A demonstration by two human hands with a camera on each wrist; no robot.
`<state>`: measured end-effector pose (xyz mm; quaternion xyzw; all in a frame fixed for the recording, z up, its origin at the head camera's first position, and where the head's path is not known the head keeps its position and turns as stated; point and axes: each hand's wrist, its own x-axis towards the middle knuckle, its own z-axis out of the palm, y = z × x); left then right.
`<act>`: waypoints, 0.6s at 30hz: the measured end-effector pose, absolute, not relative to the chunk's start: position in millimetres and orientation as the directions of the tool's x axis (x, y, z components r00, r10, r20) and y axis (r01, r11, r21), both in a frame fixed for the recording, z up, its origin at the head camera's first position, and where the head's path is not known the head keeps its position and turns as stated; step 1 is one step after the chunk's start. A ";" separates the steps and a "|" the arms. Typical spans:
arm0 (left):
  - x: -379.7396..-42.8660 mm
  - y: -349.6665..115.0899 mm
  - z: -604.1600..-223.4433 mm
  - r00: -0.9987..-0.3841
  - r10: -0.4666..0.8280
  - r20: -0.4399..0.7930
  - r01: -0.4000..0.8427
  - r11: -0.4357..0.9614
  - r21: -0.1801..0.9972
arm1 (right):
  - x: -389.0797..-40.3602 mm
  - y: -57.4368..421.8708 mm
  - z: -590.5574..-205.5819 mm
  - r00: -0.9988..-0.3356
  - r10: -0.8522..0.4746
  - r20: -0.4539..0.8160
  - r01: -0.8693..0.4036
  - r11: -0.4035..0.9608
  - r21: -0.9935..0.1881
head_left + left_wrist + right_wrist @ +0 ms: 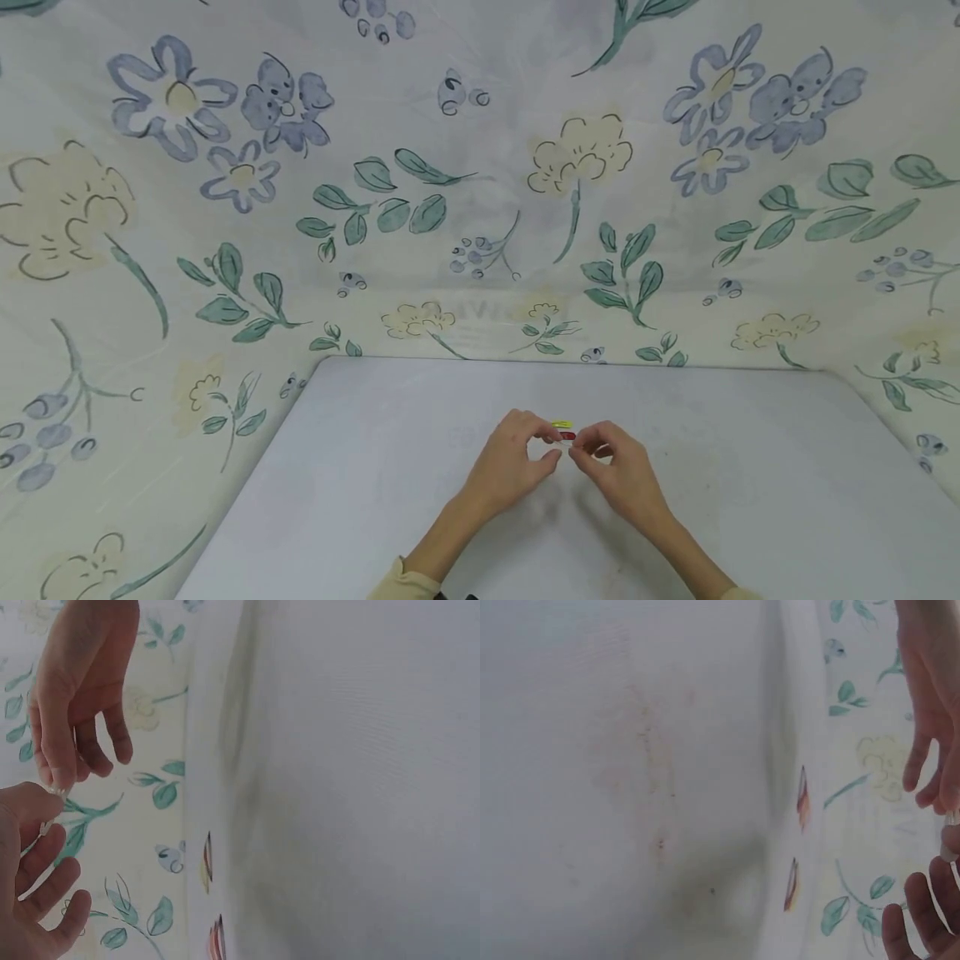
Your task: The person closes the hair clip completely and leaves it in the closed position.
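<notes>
The left hand (513,458) and right hand (618,471) meet fingertip to fingertip above the white table. Between them is a small whitish, partly see-through piece (59,792), mostly covered by fingers; its kind is not clear. In the left wrist view, thumb and forefinger of the left hand (34,862) pinch it from below, while the right hand (82,690) grips it from above. The other fingers of both hands are spread loosely. Just beyond the fingertips, a slim yellow piece (562,424) and a slim red piece (567,436) lie on the table, pointed in the wrist views.
The white tabletop (360,467) reaches back to a flower-patterned sheet (480,167) that hangs behind and along the sides. Faint reddish smudges (649,772) mark the table in the right wrist view. A small dark object shows at the bottom edge of the head view.
</notes>
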<state>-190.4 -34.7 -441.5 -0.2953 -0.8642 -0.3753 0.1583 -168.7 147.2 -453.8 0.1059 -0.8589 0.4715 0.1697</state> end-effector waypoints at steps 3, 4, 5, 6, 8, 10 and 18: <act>-192.3 -32.8 -440.1 -0.770 0.357 0.529 0.633 0.529 0.565 | -169.5 144.9 -451.1 -0.918 0.005 0.397 -0.331 0.542 -0.773; -192.6 -32.1 -439.3 -0.769 0.346 0.538 0.634 0.523 0.570 | -170.1 144.1 -450.7 -0.915 0.015 0.403 -0.330 0.545 -0.771; -193.0 -31.3 -438.7 -0.768 0.334 0.547 0.634 0.518 0.574 | -170.4 143.2 -450.6 -0.912 0.026 0.410 -0.331 0.544 -0.771; -193.3 -30.5 -438.2 -0.768 0.321 0.554 0.633 0.514 0.579 | -171.0 142.2 -450.8 -0.905 0.034 0.424 -0.340 0.541 -0.769; -194.0 -29.1 -438.2 -0.771 0.292 0.565 0.626 0.506 0.593 | -172.4 140.1 -451.9 -0.890 0.049 0.454 -0.361 0.532 -0.766; -194.4 -28.3 -438.7 -0.777 0.254 0.576 0.616 0.493 0.614 | -174.4 137.2 -453.5 -0.874 0.064 0.482 -0.383 0.522 -0.762; -199.2 -22.7 -448.2 -0.786 0.121 0.606 0.598 0.396 0.697 | -178.8 128.8 -454.9 -0.835 0.129 0.535 -0.399 0.528 -0.750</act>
